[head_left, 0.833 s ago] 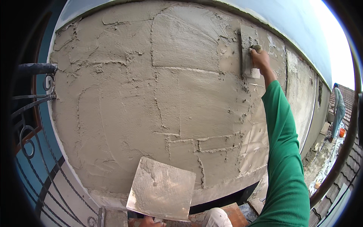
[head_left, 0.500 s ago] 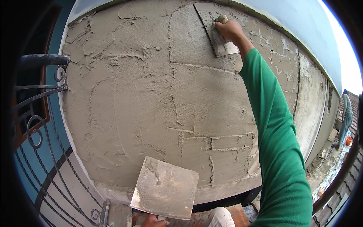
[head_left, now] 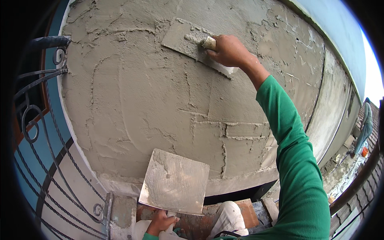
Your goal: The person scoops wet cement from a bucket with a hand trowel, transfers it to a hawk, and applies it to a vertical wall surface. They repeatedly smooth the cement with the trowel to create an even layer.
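My right hand [head_left: 231, 51] is wrapped round the pale handle of a rectangular plastering trowel [head_left: 202, 60]. The trowel's long blade lies slantwise against or close to the wet grey wall [head_left: 152, 104], and a lump of mortar clings to its back. At the bottom, my left hand [head_left: 161, 222] grips the handle of a square mortar hawk [head_left: 175, 182]. Thin grey smears coat the hawk's tilted plate, which stands in front of the wall's lower edge. Ridges and trowel lines run across the plaster.
A black twisted-iron railing [head_left: 50, 160] stands at the left beside a blue wall. To the right are a bare pale panel [head_left: 330, 96], a dark pipe [head_left: 356, 186] and roof tiles. Another person [head_left: 366, 126] stands far right near an orange bucket [head_left: 364, 152].
My right hand has brought the trowel down and leftward from the upper wall, and its blade has turned from steep to slanting. The hawk and left hand appear higher as the view shifted.
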A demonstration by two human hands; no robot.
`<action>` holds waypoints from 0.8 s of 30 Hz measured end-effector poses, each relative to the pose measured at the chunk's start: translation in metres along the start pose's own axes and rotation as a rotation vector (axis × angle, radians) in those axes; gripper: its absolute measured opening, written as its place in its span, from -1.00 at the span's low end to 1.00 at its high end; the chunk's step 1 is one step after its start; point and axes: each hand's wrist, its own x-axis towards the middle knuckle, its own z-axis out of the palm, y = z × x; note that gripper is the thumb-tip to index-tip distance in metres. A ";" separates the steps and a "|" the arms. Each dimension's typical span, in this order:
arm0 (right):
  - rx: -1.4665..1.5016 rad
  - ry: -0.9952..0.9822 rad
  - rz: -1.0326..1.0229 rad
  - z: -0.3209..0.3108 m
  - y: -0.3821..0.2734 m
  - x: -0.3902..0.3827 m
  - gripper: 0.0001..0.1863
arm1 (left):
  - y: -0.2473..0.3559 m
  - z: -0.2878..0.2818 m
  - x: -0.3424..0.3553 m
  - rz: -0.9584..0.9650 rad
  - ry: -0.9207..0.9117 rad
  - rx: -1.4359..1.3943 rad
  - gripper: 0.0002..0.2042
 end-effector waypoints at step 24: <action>0.022 0.139 0.656 -0.012 0.233 -0.272 -0.60 | 0.038 0.101 0.015 -0.177 -0.081 -0.369 -0.54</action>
